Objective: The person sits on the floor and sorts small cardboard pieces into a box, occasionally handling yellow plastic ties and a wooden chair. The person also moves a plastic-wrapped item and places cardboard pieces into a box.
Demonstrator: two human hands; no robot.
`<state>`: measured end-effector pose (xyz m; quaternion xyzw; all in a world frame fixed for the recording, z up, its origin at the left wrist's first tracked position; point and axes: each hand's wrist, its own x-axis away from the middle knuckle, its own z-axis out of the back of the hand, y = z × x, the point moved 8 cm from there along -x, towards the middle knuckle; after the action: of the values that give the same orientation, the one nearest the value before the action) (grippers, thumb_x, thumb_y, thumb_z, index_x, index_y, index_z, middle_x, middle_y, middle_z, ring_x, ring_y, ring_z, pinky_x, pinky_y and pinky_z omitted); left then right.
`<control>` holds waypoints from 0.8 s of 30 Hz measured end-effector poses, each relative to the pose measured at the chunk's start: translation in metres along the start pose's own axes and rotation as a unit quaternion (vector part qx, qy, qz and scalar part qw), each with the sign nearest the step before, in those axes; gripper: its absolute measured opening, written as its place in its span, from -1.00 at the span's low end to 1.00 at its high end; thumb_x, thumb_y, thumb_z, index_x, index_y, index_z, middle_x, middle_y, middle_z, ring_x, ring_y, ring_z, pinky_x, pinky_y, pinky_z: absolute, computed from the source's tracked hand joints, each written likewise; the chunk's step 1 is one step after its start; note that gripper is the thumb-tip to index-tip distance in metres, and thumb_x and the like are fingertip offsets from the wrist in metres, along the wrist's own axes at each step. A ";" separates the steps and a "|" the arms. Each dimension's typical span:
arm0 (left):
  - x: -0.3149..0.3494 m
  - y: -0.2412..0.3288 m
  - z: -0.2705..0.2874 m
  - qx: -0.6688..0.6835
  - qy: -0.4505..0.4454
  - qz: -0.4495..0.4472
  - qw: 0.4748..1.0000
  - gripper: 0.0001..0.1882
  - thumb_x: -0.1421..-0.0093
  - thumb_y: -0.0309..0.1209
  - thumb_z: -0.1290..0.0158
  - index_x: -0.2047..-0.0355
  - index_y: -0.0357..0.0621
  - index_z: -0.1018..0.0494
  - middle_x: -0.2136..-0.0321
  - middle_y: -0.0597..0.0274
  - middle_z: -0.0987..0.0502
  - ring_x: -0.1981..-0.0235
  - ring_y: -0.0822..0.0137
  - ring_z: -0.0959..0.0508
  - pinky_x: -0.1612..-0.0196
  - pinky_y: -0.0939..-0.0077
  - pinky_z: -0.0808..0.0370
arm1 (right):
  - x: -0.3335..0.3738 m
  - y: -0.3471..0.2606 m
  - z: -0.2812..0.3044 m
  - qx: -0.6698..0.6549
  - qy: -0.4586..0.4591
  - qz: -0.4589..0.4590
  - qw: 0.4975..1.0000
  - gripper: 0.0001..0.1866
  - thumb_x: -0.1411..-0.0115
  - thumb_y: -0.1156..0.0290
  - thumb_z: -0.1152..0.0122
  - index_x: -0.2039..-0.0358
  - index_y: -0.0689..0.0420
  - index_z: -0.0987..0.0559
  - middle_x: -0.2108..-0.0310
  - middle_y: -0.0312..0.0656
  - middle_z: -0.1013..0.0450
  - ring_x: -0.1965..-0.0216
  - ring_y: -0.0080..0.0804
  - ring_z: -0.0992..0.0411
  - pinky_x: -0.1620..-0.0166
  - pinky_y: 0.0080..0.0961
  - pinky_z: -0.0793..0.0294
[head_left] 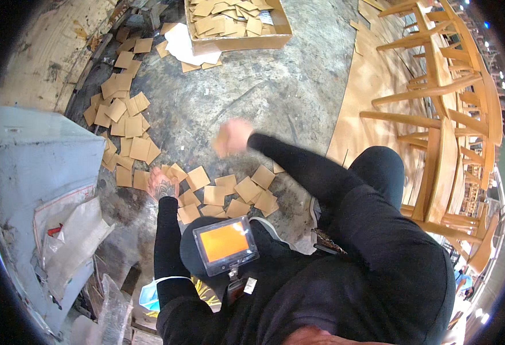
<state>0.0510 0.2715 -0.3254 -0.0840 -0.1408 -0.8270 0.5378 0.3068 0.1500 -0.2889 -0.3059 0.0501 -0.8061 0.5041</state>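
Many tan cardboard squares (133, 126) lie loose on the floor, in a band down the left side that curves across in front of me. My left hand (163, 184), with dark markings on its back, is low among them. Its fingers curl down at the squares beside it, and the fingertips are partly hidden. My right hand (238, 135) is above the bare floor to the right of the band, smeared by motion. It looks closed around a tan piece, seemingly one of the same squares, at its left side.
An open cardboard box (241, 45) full of squares stands at the far side, with white paper (183, 46) beside it. Wooden chairs (436, 115) line the right over a brown sheet (344, 109). A grey metal cabinet (40, 144) stands at left. A badge (224, 241) hangs before me.
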 end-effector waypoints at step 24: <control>-0.002 0.026 0.019 0.249 0.062 0.014 0.966 -0.37 0.10 -0.29 -0.29 0.03 -0.23 -0.33 0.10 -0.06 -0.50 0.04 0.00 -0.51 -0.02 0.12 -0.42 | 0.026 0.112 0.125 -0.196 0.012 0.026 0.980 -0.34 0.01 0.08 -0.39 0.07 0.36 -0.48 0.22 0.00 -0.54 0.17 -0.26 -0.53 0.06 -0.44 -0.50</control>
<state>0.0755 0.2691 -0.3045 0.1024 -0.3072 -0.7615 0.5614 0.4542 0.1021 -0.2200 -0.3874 0.2208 -0.7710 0.4546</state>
